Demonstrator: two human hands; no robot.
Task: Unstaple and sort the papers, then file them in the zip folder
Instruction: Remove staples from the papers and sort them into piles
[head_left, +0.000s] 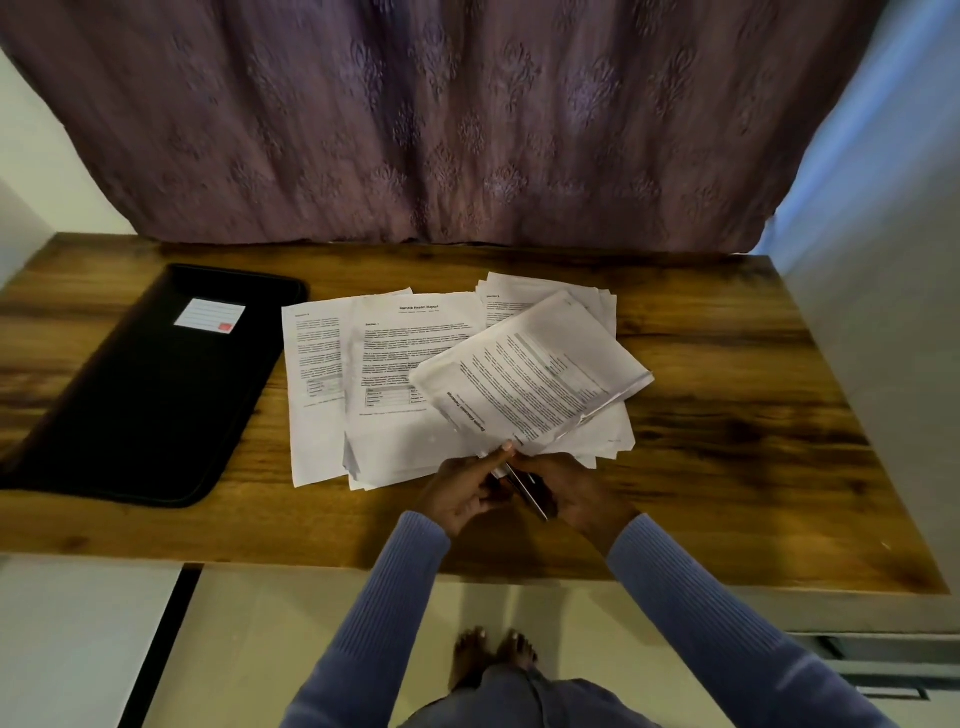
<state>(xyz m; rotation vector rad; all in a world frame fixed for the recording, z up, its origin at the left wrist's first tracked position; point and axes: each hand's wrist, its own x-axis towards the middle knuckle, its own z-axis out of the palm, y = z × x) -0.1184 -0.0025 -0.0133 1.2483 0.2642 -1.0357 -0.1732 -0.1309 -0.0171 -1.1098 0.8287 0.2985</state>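
Zip folder (150, 384): black, flat, lay closed at the left of the wooden desk (753, 395); white label near its far end. Well apart from both hands. Looked soft-sided and floppy; judged best lifted by a long edge, or left lying and opened at the zip.

Loose sheets (363, 374): printed pages fanned flat at desk centre, overlapping, the leftmost just beside the folder. Thin, light, likely to slide on one another; judged best squared up with flat palms before lifting.

Far stack (545, 296): more pages behind, partly covered by the raised set.

Stapled set (530, 379): several sheets together, held up off the desk at a slant, near corner down at the hands, far end drooping above the loose sheets. Limp under its own weight; corner judged prone to tearing if the staple is pulled hard.

Left hand (462, 493): fingers curled, thumb and fingertip pinching the near corner of the stapled set.

Tool (524, 488): slim metallic item between the hands, angled toward the corner; presumably the staple remover, kind could not be told. Staple itself too small to see.

Right hand (561, 493): curled round the tool, gripping it at the same corner.

Step in hand (judgement): unstapling this set; sorting and filing not yet done.

Hold advice (judgement): pinch close beside the staple, keep the paper supported, lever gently.
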